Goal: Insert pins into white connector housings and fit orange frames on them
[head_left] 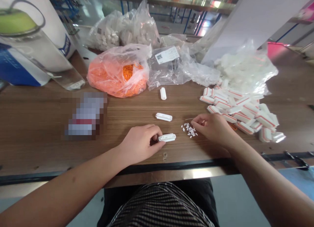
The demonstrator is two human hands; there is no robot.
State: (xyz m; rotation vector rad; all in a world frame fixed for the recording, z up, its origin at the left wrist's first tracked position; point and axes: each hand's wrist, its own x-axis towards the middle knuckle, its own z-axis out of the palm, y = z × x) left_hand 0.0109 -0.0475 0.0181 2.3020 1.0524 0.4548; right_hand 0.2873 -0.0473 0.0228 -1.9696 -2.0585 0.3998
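Observation:
My left hand (139, 143) rests on the wooden table (36, 122) near its front edge, fingers closed on one end of a long white plastic connector (167, 137). My right hand (213, 126) is pinched beside a small scatter of tiny white parts (189, 130) and holds a thin pin or needle (189, 119) that points left. A second long white connector (164, 116) lies just beyond the hands. A short white piece (163, 93) lies farther back.
A heap of white connectors with orange stripes (241, 111) lies right of my right hand. Behind are an orange-filled plastic bag (117, 73), clear bags (176, 65) of white parts, and a clear water bottle (36, 47) at the far left. A blurred patch (85, 115) covers something on the left.

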